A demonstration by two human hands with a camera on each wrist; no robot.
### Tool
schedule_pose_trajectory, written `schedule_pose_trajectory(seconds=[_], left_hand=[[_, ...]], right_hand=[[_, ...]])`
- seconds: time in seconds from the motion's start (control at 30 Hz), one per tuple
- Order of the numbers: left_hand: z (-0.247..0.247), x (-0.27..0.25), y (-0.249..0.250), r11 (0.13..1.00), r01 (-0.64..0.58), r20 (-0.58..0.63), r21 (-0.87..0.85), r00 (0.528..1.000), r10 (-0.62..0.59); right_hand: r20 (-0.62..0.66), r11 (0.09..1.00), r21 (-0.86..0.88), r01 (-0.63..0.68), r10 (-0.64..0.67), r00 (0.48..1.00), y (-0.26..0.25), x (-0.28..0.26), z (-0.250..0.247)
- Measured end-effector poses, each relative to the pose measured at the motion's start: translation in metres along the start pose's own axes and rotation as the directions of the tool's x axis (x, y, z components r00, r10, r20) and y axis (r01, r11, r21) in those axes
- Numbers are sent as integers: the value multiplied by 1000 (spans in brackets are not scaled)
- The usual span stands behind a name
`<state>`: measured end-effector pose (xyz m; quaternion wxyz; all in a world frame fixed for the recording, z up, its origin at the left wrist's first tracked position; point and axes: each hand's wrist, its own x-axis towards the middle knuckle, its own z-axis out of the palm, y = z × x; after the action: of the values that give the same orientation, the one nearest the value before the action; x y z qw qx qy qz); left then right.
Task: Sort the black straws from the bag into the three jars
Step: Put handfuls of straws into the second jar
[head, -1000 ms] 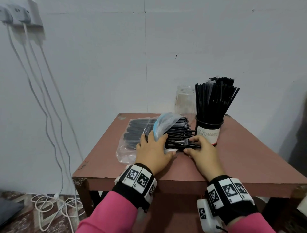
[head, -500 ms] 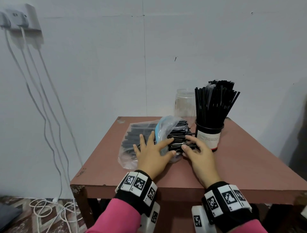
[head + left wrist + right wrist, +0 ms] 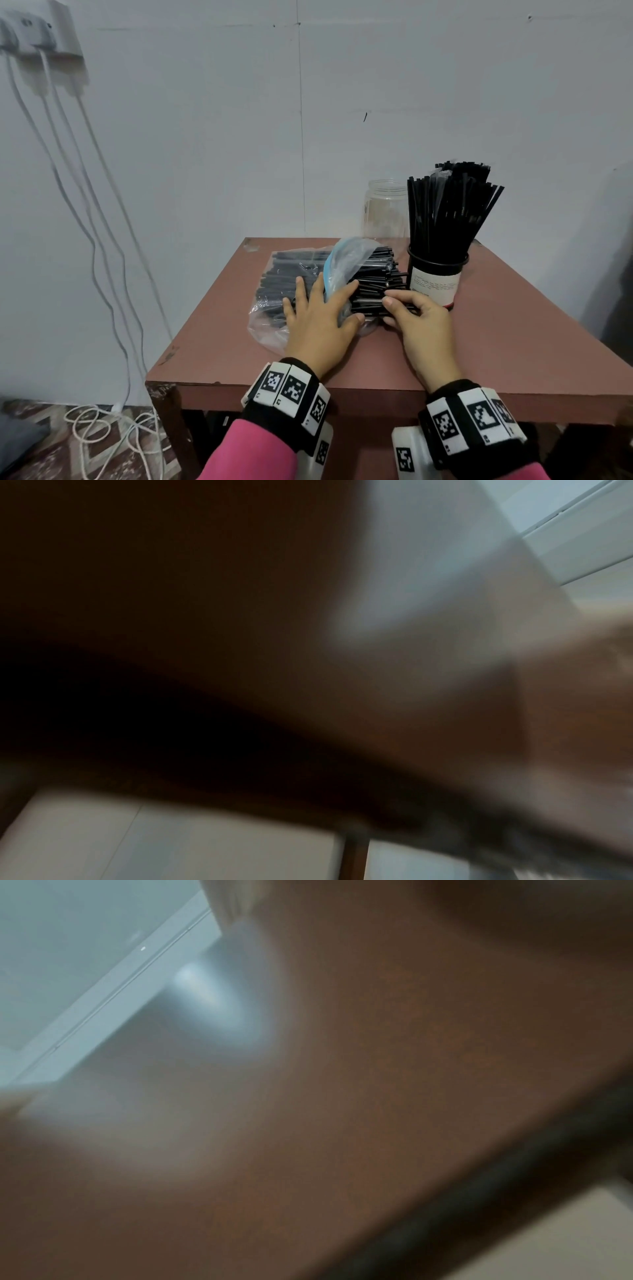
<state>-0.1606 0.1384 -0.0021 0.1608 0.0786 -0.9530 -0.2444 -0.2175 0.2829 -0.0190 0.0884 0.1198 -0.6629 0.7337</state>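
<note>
1. Pale grey wall filled the head view behind a reddish-brown surface (image 3: pixel 513 342), with white cables (image 3: pixel 85 222) hanging from a wall socket (image 3: pixel 37 34) at the upper left and coiling on a patterned floor.
2. On that surface lay a clear plastic bag (image 3: pixel 270 329) with a blue-edged mouth, packed with black straws (image 3: pixel 373 274) lying flat, their ends sticking out of the mouth toward the right.
3. The left hand (image 3: pixel 318 318) rested on the bag, palm down, fingers straight and spread, pressing the plastic near its mouth.
4. The right hand (image 3: pixel 421 318) sat just beside it, thumb and curled fingers pinching the ends of a few straws at the bag's mouth.
5. A dark jar (image 3: pixel 435 281) with a white label stood upright just behind the right hand, crammed with upright black straws fanning at the top.
6. A clear jar (image 3: pixel 383 209) stood behind it near the far edge, with no contents I could make out. I could not see a third jar.
7. Both wrists wore black bands with black-and-white square markers over pink sleeves.
8. The left wrist view was blurred: only dark brown and pale grey patches could be made out, and no fingers could be told apart.
9. The right wrist view was equally blurred, showing brown surface and pale wall; the hand's hold could not be read there.
</note>
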Motion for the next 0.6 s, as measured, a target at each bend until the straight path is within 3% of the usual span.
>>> schedule_pose_trajectory(seconds=[0.13, 0.3, 0.47, 0.6], left_hand=[[-1, 2, 1, 998, 56, -33, -40, 998, -57], [0, 4, 3, 994, 104, -69, -18, 992, -105], [-2, 2, 4, 999, 30, -43, -37, 999, -31], [0, 2, 3, 999, 41, -49, -32, 998, -42]], right_hand=[[-83, 999, 43, 0, 4, 997, -2, 0, -1], [-43, 996, 78, -34, 37, 998, -4, 10, 9], [-45, 999, 34, -17, 18, 999, -2, 8, 11], [-110, 999, 37, -1, 5, 994, -3, 4, 9]])
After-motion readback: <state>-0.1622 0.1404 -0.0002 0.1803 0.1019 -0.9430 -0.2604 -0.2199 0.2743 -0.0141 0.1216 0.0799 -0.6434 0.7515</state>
